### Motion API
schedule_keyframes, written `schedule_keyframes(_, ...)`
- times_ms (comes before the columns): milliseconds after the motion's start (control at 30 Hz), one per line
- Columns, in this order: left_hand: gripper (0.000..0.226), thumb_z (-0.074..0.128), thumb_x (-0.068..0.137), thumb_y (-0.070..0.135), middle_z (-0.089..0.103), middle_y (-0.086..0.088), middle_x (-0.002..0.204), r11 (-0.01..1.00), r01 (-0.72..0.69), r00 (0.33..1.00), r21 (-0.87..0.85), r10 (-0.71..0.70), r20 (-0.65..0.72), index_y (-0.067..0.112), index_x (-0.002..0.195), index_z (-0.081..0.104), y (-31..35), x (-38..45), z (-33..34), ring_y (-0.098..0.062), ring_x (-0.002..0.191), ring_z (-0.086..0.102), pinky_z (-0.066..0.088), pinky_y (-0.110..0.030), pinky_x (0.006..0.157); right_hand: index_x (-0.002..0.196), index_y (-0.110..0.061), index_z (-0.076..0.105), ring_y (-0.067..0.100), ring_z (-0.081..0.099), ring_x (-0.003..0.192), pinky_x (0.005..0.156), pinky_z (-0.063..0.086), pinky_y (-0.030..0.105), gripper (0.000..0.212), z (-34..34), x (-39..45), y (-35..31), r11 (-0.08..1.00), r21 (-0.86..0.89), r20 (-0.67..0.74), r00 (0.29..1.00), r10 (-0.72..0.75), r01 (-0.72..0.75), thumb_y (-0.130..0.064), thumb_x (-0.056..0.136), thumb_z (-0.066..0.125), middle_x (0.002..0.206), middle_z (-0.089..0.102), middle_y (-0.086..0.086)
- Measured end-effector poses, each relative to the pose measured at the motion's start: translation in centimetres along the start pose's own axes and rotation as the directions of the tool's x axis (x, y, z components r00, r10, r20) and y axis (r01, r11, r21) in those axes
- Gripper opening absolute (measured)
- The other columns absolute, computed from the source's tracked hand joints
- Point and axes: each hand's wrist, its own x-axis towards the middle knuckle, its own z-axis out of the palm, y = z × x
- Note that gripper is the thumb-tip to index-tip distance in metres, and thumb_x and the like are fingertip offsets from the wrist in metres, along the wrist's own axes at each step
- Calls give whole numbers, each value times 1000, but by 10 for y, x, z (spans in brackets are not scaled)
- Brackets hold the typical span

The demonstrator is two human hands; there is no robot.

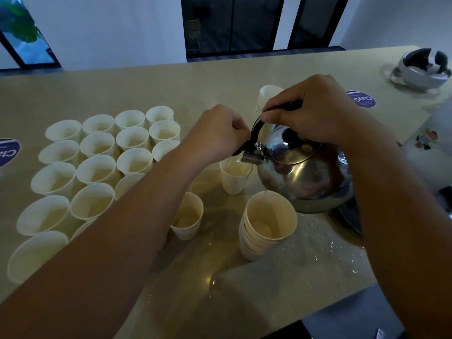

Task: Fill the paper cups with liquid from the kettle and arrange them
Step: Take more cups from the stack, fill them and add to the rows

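Note:
A shiny steel kettle (303, 172) hangs tilted to the left over the counter. My right hand (310, 111) grips its black handle from above. My left hand (220, 133) pinches the black spout lever by the spout. Liquid runs from the spout into a paper cup (233, 178) just below. A thin stream also drips off the kettle's belly into the top cup of a stack (266, 226) in front. Another cup (188, 218) with liquid stands left of the stack. Several filled cups (97, 167) sit in rows at the left.
A further stack of paper cups (267, 96) stands behind my right hand. Spilled liquid wets the beige counter (305, 243) near the stack. Purple round stickers (362, 99) lie on the counter. A white headset (423, 67) rests at the far right.

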Motion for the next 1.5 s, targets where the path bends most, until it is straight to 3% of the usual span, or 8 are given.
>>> schedule_keyframes(367,22,59,87,18,71,6,70,999,16,1000,-35,-15,17,26,87,79,3,0,1,-8,68,63,41,-22,59,111,-25,77,-18,52,73,66,36,-6,25,-7,4,-2,998,-57,32,999,-21,23,-34,88,73,96,62,-21)
schedule_keyframes(533,22,58,86,19,71,5,69,999,21,999,-48,-20,25,25,86,80,5,0,4,-13,70,66,46,-25,63,110,-24,77,-7,56,76,69,36,4,26,-8,4,-3,998,-65,45,999,-18,21,-35,87,73,95,62,-19)
schedule_keyframes(767,21,59,87,20,71,5,69,999,14,999,-50,-12,34,25,87,80,6,1,5,-10,64,63,41,-22,59,110,-25,77,-1,59,92,72,35,3,26,-10,4,-2,998,-60,56,998,-21,24,-35,87,73,96,62,-20)
schedule_keyframes(1000,24,57,87,17,70,9,71,999,6,1000,-44,-5,21,26,89,80,8,2,3,-9,74,67,47,-24,65,107,-29,77,-5,61,83,75,39,9,21,-9,1,6,1000,1,36,999,20,-21,-36,87,74,93,64,-22)
schedule_keyframes(1100,22,59,90,19,72,11,79,999,-26,1000,-39,27,16,26,94,79,12,3,2,-6,79,68,53,-23,72,103,-36,76,-5,63,90,79,44,13,17,-7,-6,16,990,110,-29,995,90,-87,-35,86,76,91,67,-22)
schedule_keyframes(1267,20,60,88,19,72,12,83,993,-113,993,-16,113,-18,24,94,78,33,12,6,-4,81,67,57,-27,80,100,-38,75,-6,68,87,73,48,4,13,-7,-27,40,945,288,-171,963,208,-153,-34,87,75,88,73,-23)
schedule_keyframes(1433,19,60,89,19,72,10,87,976,-208,978,59,209,-7,22,94,78,65,28,22,-1,81,63,46,-11,66,99,-31,77,-1,71,80,74,53,17,9,-13,-50,63,898,419,-360,883,301,-136,-28,90,74,84,75,-24)
schedule_keyframes(1500,19,61,89,20,71,9,90,962,-258,966,88,256,31,22,98,77,79,38,33,-2,81,63,46,-13,66,98,-30,77,3,72,80,76,56,21,10,-17,-56,73,899,422,-441,839,320,-121,-25,90,74,84,75,-23)
